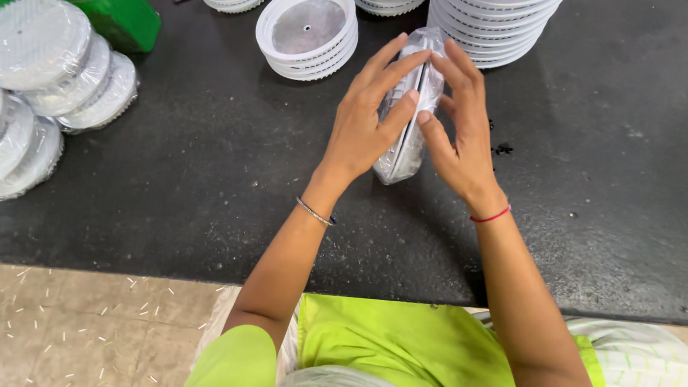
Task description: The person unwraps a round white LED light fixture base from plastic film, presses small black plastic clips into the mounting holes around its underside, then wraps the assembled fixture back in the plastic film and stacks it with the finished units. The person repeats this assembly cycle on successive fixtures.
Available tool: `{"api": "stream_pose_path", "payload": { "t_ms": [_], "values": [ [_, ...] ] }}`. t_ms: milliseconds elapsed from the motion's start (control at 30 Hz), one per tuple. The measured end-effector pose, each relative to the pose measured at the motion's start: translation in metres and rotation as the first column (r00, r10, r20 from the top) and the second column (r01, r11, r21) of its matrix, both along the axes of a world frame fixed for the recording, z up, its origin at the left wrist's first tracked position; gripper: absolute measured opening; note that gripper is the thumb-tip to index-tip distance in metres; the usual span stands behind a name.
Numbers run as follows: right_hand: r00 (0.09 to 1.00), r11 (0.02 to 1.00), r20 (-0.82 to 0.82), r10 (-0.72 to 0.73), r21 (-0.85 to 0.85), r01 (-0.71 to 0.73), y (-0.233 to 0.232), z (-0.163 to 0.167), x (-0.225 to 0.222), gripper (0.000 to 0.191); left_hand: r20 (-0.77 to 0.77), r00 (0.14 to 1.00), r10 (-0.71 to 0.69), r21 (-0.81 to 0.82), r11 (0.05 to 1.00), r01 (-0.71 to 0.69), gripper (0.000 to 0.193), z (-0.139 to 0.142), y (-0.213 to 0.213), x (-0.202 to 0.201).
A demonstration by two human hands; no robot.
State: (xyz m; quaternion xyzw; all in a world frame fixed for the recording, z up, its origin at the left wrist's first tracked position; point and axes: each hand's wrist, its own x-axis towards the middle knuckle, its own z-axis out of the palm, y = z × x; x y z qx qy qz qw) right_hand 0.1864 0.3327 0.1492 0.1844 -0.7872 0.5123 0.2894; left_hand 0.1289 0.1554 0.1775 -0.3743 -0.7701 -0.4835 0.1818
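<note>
A round white plastic disc in a clear plastic bag (407, 154) stands on edge on the black worktop (201, 179). My left hand (365, 122) presses flat on its left face, fingers spread and pointing up. My right hand (459, 129) presses on its right face, the thumb at the bag's edge. Both hands hold the bagged disc between them. A thin metal bangle sits on my left wrist and a red thread on my right wrist.
A short stack of white round discs with metal mesh centres (307, 37) lies behind my hands, a taller stack (494, 25) at the back right. Several bagged discs (54, 86) pile at the left beside a green container (125, 21). Small black bits (502, 149) lie at the right.
</note>
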Motion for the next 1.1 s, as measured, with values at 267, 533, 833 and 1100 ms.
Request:
{"api": "stream_pose_path", "payload": {
  "t_ms": [267, 533, 833, 1100],
  "values": [
    [0.987, 0.992, -0.119, -0.11, 0.054, 0.117, 0.01, 0.004, -0.003, 0.021, -0.167, 0.977, 0.13, -0.108, 0.983, -0.149, 0.036, 0.004, 0.014, 0.006],
    [0.99, 0.991, 0.034, -0.137, 0.019, 0.136, 0.018, 0.005, -0.005, 0.019, -0.167, 0.977, 0.133, -0.297, 0.938, -0.178, 0.054, 0.001, 0.015, 0.02],
    [0.978, 0.987, 0.134, -0.162, 0.041, 0.158, 0.028, -0.019, -0.02, 0.046, -0.294, 0.941, 0.164, -0.313, 0.914, -0.258, 0.065, -0.012, 0.012, 0.035],
    [0.907, 0.983, 0.407, 0.108, -0.178, -0.037, 0.033, -0.042, -0.032, 0.075, -0.355, 0.912, 0.205, -0.343, 0.879, -0.332, 0.06, -0.021, 0.016, 0.054]
  ]
}}
